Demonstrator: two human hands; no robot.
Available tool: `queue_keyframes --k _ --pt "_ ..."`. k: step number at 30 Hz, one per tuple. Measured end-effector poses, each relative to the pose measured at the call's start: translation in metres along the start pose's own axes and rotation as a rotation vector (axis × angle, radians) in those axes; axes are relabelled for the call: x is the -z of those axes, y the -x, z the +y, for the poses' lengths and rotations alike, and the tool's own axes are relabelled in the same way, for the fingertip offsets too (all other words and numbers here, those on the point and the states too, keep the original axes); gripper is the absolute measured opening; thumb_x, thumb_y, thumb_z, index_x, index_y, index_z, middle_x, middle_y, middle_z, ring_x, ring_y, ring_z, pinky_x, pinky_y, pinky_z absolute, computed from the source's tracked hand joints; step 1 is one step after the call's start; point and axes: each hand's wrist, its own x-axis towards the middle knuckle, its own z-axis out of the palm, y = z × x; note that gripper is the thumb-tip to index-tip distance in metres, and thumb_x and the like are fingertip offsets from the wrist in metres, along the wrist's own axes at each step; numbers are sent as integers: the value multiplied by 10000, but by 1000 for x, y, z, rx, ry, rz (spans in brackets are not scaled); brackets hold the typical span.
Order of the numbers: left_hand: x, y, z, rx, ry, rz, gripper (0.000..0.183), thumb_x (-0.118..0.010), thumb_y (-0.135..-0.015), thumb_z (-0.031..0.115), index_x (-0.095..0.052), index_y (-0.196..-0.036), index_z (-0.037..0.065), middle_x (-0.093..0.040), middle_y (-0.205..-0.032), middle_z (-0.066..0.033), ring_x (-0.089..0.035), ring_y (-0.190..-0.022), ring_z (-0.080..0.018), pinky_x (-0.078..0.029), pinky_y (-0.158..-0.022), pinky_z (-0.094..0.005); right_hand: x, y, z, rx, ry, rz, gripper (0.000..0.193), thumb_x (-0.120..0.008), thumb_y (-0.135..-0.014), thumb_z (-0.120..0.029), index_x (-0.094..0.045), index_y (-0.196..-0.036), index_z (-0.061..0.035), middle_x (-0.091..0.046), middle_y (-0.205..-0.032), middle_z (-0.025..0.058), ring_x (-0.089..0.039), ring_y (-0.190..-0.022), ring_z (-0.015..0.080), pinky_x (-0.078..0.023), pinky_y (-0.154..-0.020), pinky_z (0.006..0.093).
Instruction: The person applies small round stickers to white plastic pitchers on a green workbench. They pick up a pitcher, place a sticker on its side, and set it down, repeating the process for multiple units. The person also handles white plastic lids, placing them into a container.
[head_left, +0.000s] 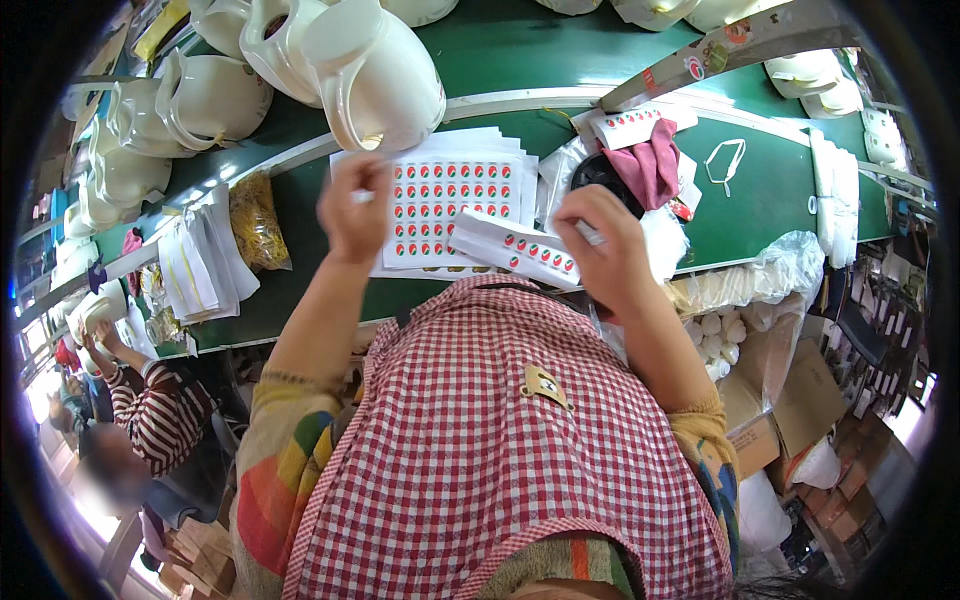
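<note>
On green table [745,222]: sticker sheet [432,211] between left hand [357,207], right hand [608,245].

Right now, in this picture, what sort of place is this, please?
Probably a factory workshop: many matching cream jugs stand along a long green table, sheets of small round stickers lie nearby, and a co-worker in stripes is farther left.

The green worktable [738,222] is supporting red-and-green sticker sheets [450,208] and a clear bag of yellow material [257,222].
</note>
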Motion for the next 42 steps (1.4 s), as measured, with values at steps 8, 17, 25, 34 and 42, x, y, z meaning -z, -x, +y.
queue_keyframes --k 8,17,25,34,42 --pt "0 -49 -38 497 364 -386 214 -534 -971 184 -562 -1108 22 -661 -976 -67 -610 -936 -150 -470 -869 -309 2 9 20 -105 -120 -135 133 -612 -819 22 -522 -910 -16 -577 -1038 145 -573 -978 294 -447 -857 325" --pt "-25 -90 69 795 793 -489 258 -539 -973 199 -568 -1163 26 -680 -984 -96 -681 -921 -196 -546 -847 -341 -5 -7 1 -65 -219 -356 141 -635 -828 -16 -536 -928 -31 -573 -1225 188 -589 -1043 342 -470 -870 372" --pt "-94 -68 48 1075 856 -562 288 -596 -941 191 -564 -1164 12 -673 -1032 -118 -679 -943 -210 -547 -864 -359 -9 -7 19 -358 -228 -450 156 -649 -827 -113 -589 -930 -12 -634 -773 109 -611 -672 251 -482 -626 356" --pt "-127 -70 48 1051 922 -628 342 -622 -921 169 -529 -1197 -11 -671 -1024 -141 -687 -936 -261 -542 -886 -399 3 -56 56 -783 -104 -816 111 -670 -784 -66 -667 -868 6 -568 -629 -3 -507 -568 71 -386 -498 229" --pt "-126 -70 46 1048 918 -633 354 -626 -918 178 -528 -1204 -6 -675 -1014 -138 -688 -933 -250 -544 -875 -393 -2 -56 63 -593 134 -718 204 -712 -711 -191 -737 -875 -74 -695 -796 114 -655 -741 263 -507 -706 360"
